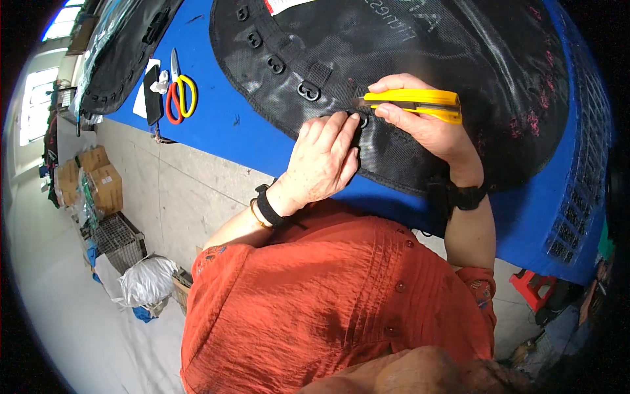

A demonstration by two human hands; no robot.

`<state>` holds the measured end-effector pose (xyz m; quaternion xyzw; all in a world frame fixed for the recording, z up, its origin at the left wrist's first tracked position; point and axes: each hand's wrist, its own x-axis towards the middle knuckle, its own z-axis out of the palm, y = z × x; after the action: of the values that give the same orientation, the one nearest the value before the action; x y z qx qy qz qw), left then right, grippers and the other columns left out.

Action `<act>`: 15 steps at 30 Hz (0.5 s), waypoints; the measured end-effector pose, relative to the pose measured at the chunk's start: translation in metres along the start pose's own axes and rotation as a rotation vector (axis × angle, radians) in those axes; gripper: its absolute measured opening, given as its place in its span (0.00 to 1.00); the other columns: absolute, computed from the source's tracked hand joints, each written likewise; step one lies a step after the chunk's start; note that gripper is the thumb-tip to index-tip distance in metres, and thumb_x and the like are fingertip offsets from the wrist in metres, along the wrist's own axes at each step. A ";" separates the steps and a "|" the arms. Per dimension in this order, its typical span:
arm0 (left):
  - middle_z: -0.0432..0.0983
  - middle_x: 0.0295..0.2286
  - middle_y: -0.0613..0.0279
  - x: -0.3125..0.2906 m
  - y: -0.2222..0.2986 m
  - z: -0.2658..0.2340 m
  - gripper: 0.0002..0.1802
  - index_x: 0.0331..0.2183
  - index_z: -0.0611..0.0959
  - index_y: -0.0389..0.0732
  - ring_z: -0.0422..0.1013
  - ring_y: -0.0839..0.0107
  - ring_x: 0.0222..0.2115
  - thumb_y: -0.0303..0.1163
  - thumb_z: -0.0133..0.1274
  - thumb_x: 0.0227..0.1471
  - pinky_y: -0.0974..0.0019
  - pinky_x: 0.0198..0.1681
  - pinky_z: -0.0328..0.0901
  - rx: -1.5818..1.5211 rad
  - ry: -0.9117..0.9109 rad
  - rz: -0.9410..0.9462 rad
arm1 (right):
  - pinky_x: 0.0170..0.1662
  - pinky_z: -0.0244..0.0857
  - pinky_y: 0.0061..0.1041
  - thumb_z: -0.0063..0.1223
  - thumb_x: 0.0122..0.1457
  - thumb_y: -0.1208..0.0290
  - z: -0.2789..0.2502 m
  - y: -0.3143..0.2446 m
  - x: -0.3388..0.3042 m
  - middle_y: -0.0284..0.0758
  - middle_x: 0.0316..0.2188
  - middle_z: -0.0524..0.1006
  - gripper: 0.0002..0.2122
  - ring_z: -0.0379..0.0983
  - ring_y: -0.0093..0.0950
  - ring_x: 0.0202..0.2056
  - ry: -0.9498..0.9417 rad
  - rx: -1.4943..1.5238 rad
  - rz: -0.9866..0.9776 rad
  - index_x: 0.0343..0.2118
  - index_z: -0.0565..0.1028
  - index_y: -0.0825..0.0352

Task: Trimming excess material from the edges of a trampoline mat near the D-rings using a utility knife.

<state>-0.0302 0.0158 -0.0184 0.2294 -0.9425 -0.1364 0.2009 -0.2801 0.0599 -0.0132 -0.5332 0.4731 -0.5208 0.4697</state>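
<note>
A large black mesh piece [420,59] with a curved edge lies before me, with black plastic rings [308,90] on tabs along its near left edge. My right hand [426,128] grips a yellow utility knife [426,98] between thumb and fingers. Its blade tip points left, close above the mesh. My left hand [321,157] is closed at the mesh edge, fingers pressed together near one ring [363,121] just below the blade. What sits between its thumb and index finger is partly hidden, but seems to be the edge of the mesh.
On the blue table [203,138] at left lie scissors [178,92] with red and yellow handles and a black phone [153,95]. Another black mesh piece [125,62] is farther left. Cardboard boxes [98,177] and a white sack [147,282] stand on the floor. A red stool-like object [533,289] is lower right.
</note>
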 end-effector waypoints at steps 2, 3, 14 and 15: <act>0.73 0.53 0.43 0.000 0.000 0.000 0.35 0.60 0.77 0.31 0.73 0.48 0.48 0.31 0.64 0.51 0.49 0.53 0.67 -0.001 0.002 -0.001 | 0.55 0.71 0.22 0.63 0.68 0.75 0.001 -0.003 0.000 0.30 0.48 0.82 0.11 0.77 0.20 0.51 0.001 -0.004 0.008 0.52 0.81 0.67; 0.73 0.53 0.43 -0.001 0.000 0.000 0.35 0.60 0.77 0.31 0.73 0.48 0.48 0.31 0.64 0.51 0.49 0.53 0.67 0.000 0.004 -0.002 | 0.55 0.71 0.22 0.63 0.68 0.75 0.002 -0.005 0.000 0.30 0.48 0.82 0.12 0.77 0.20 0.51 0.001 -0.005 0.012 0.52 0.81 0.67; 0.74 0.53 0.43 0.000 0.001 0.001 0.34 0.60 0.78 0.31 0.73 0.49 0.48 0.31 0.64 0.51 0.49 0.54 0.67 0.008 -0.004 -0.011 | 0.52 0.71 0.22 0.62 0.69 0.74 0.003 -0.005 0.001 0.29 0.45 0.82 0.09 0.77 0.19 0.48 -0.017 -0.075 0.008 0.50 0.80 0.66; 0.74 0.53 0.43 0.000 0.001 0.000 0.34 0.60 0.78 0.31 0.73 0.49 0.48 0.31 0.63 0.51 0.50 0.54 0.67 0.010 -0.005 -0.012 | 0.52 0.71 0.22 0.62 0.69 0.74 0.003 -0.008 0.001 0.29 0.44 0.82 0.09 0.77 0.19 0.48 -0.022 -0.092 0.008 0.50 0.80 0.66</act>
<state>-0.0305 0.0169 -0.0185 0.2356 -0.9424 -0.1335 0.1964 -0.2771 0.0597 -0.0056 -0.5582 0.4934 -0.4907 0.4519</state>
